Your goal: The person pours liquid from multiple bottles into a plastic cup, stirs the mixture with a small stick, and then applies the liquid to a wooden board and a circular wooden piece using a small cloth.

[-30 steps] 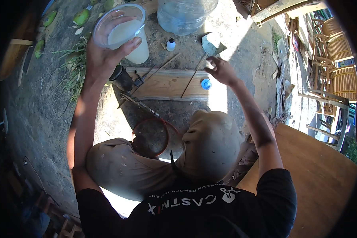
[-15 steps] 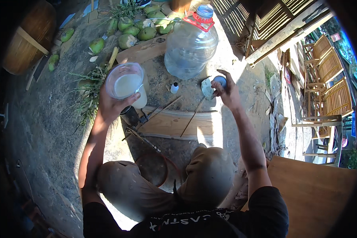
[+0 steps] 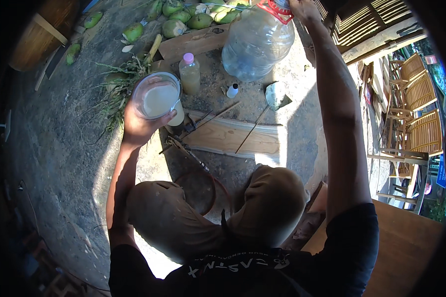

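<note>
My left hand [image 3: 139, 123] is wrapped round a clear plastic tub [image 3: 159, 99] with a pale, cloudy substance inside, tilted towards me. Ahead and to the right stands a large clear plastic water jug [image 3: 255, 47] with a red carrying handle [image 3: 282, 14] at its neck. My right arm is stretched out to the jug's top, where my right hand [image 3: 307, 11] closes on the bluish cap [image 3: 281, 4] at its mouth. The upper picture edge cuts off part of those fingers. Just past the tub is a pink-capped bottle [image 3: 190, 74] of cloudy liquid.
A small white bottle [image 3: 232, 90] and a pale flat blade-like piece [image 3: 275, 95] lie before the jug. Closer in are a wooden plank [image 3: 233, 138], thin sticks and a torch-like tool with a hose [image 3: 193, 158]. Green coconuts [image 3: 200, 21] pile up behind; wooden chairs [image 3: 423, 123] stand right.
My right hand has moved forward from beside the pale blade to the jug's mouth, carrying the round bluish cap. My left hand still holds the tub. The view has shifted slightly.
</note>
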A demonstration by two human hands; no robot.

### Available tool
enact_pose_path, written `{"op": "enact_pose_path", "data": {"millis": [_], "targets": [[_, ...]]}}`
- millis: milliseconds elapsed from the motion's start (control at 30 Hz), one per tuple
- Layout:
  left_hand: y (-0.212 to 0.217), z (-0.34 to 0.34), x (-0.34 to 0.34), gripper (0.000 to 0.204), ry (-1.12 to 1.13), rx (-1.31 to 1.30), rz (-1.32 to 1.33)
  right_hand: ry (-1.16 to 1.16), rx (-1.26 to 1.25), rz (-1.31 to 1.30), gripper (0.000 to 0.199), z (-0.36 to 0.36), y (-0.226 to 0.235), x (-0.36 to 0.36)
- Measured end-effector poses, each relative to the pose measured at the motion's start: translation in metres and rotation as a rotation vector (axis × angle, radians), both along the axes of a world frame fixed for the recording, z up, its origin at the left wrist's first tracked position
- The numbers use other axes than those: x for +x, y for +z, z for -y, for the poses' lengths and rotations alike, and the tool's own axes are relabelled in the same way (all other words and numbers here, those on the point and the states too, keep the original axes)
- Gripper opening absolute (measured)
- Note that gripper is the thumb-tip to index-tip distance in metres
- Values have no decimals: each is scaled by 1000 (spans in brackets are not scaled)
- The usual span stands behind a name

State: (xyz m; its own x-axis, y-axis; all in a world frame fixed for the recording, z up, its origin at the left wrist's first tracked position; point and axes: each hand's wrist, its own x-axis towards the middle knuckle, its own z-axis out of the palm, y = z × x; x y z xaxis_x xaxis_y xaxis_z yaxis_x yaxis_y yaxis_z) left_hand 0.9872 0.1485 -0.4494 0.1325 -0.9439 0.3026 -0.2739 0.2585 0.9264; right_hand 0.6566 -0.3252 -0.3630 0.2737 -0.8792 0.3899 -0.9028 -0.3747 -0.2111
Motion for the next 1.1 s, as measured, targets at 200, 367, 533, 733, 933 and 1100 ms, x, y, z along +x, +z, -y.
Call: {"op": "enact_pose_path", "data": {"millis": [200,367,533,733,933,1100], "targets": [[-18,-15,15,73,25,16,-46,485,-216,-152,45,1,-8,7],[-21,-1,2,73,22,28,-18,248,-33,5,51,-12,16,3],[-21,1,-7,81,7,0,188,116,-179,710,35,-178,-45,-28],[-38,10,-38,85,-120,60,1,-137,751,-62,58,-296,-287,-106],[-59,33,-71,84,-248,75,-28,-301,877,66,55,-291,-360,-108],[-64,45,-87,83,-276,95,-2,-400,1229,920,20,-289,-327,-131]]}}
